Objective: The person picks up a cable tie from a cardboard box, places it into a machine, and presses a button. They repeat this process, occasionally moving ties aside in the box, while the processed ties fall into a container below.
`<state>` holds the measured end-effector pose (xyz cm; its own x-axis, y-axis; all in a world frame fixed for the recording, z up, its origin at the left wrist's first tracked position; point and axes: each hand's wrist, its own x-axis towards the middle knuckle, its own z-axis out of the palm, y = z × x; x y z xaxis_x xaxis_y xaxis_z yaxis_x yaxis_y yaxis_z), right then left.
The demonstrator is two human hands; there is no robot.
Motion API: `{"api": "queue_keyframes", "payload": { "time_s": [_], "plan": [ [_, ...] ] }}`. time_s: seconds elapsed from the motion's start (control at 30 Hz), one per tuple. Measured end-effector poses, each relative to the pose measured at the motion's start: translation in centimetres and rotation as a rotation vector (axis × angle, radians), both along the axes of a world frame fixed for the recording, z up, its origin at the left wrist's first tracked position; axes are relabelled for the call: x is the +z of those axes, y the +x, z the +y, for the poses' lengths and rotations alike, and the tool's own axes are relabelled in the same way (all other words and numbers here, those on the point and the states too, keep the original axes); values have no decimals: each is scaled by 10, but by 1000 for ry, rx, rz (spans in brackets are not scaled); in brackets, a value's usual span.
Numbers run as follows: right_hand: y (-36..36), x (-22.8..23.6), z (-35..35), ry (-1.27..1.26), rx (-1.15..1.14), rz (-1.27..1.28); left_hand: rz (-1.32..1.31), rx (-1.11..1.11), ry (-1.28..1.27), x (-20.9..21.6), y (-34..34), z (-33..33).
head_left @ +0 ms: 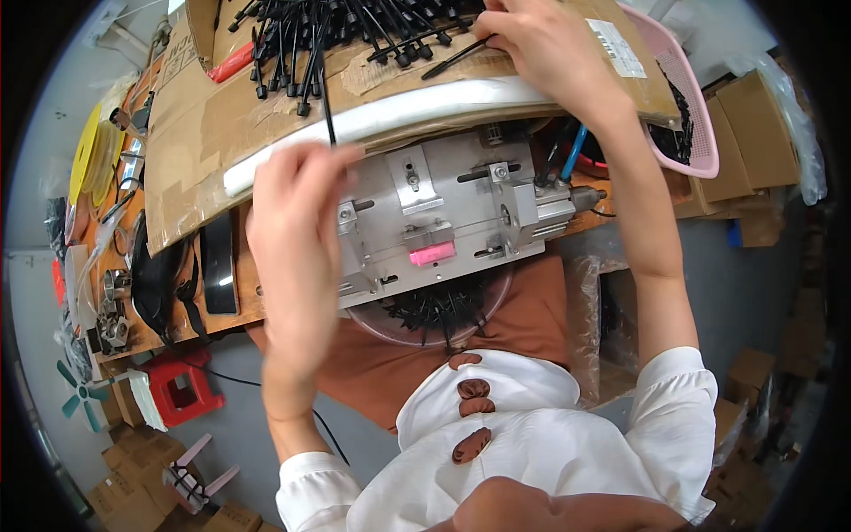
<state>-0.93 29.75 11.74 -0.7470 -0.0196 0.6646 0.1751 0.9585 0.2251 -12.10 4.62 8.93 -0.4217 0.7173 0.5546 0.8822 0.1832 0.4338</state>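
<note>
A pile of thin black rods (310, 35) with small knobbed ends lies on a cardboard sheet (191, 151). My right hand (541, 49) is over the cardboard, its fingers closed at the end of one black rod (456, 58). Further left, my left hand (297, 204) is raised and smeared by motion. Another thin black rod (328, 111) reaches down to its fingertips across a white padded edge (381, 111); whether the fingers grip it is unclear. Between my forearms sits a metal fixture (390, 235) with clamp blocks and a pink piece (432, 254).
A clear bowl of black pieces (434, 310) rests at my lap below the fixture. A pink basket (705, 115) stands at the right. A dark phone-like slab (219, 266) and a yellow spool (96, 155) are at the left, with a red stool (182, 390) below.
</note>
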Motion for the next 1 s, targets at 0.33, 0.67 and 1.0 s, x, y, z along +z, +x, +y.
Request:
{"api": "queue_keyframes", "payload": {
  "time_s": [0.33,0.67,1.0],
  "plan": [
    [43,-6,-27,-1352,343,229,-49,-30,-238,-93,114,-43],
    [93,-65,-115,-897,352,230,-92,-40,-357,-81,107,-39],
    [88,-133,-185,-739,208,-50,242,152,-76,4,-50,20]
  ]
}}
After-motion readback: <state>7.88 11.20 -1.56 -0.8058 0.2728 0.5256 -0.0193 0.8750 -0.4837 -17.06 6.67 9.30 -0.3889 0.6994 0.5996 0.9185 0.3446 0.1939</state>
